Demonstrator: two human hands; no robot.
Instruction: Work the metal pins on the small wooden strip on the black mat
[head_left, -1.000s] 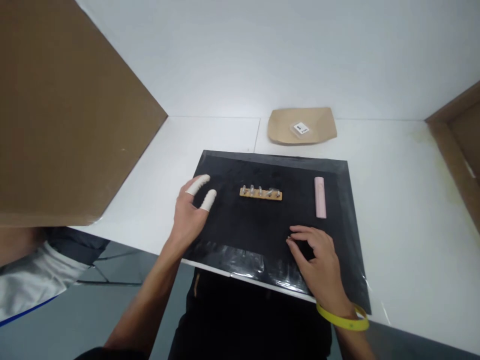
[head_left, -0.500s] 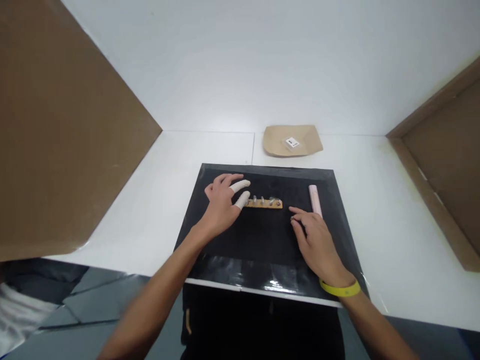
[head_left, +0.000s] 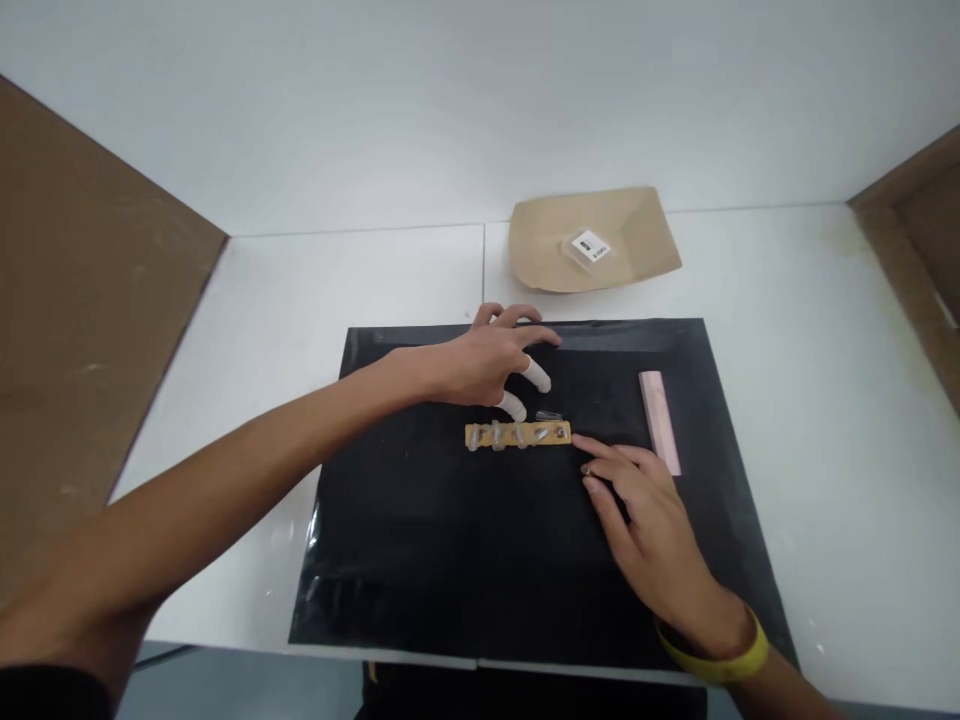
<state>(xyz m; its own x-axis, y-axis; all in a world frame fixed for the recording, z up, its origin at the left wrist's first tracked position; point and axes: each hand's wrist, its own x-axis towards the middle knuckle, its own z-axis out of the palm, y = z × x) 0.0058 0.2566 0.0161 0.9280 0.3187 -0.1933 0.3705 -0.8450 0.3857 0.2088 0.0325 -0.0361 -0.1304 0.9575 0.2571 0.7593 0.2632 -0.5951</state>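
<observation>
**Presently on the mat: one fitted strip, two hands in attendance**

Item 1. Fingertips (head_left: 537, 375) of the left hand (head_left: 480, 362): two wear pale finger cots, curled down and spread loosely, hovering just behind the strip; whether they touch it cannot be told. They grip nothing.

Item 2. Right hand (head_left: 651, 525): laid flat, fingers extended and close together, tips just beside the strip's right end. A tiny dark speck sits at the forefinger tip, too small to identify. Nothing is held. A yellow wristband (head_left: 720, 660) circles the wrist.

Item 3. Tan strip (head_left: 519, 435): lies flat near the middle of the black mat (head_left: 420, 540), lengthwise left to right, carrying a row of small metal fittings (head_left: 499, 436) that stand up from it; blur hides their exact form. A small clear piece rests just behind its right part. Judged light, stiff and thin, with fittings that may be loose or snag a finger; it likely slides easily on the glossy mat. Best taken by the bare ends or pinched along the long edges, clear of the fittings.

Item 4. Pink bar (head_left: 660, 420): lies on the mat right of the strip, apart from it.

Item 5. Tan paper tray (head_left: 637, 250): beyond the mat on the white table (head_left: 810, 380), holding a small labelled packet (head_left: 590, 246).

Item 6. Brown cardboard panels stand at both sides.
</observation>
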